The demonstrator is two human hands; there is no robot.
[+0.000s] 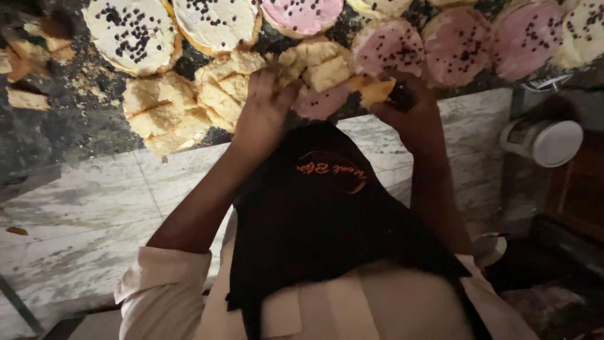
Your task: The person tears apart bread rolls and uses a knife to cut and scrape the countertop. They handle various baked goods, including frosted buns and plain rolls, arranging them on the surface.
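Yellow cake piece (371, 88) above right hand (412, 116).

A dark speckled stone table (75, 119) is seen at the top of the view, strewn with crumbs. Plain sponge rounds cut into pieces (167, 113) are laid near its front edge. Behind these, white-iced cakes with dark sprinkles (132, 31) are set in a row; to the right of the cut sponge, pink-iced cakes (456, 47) are lined up. Loose sponge offcuts (28, 99) are scattered to its left.
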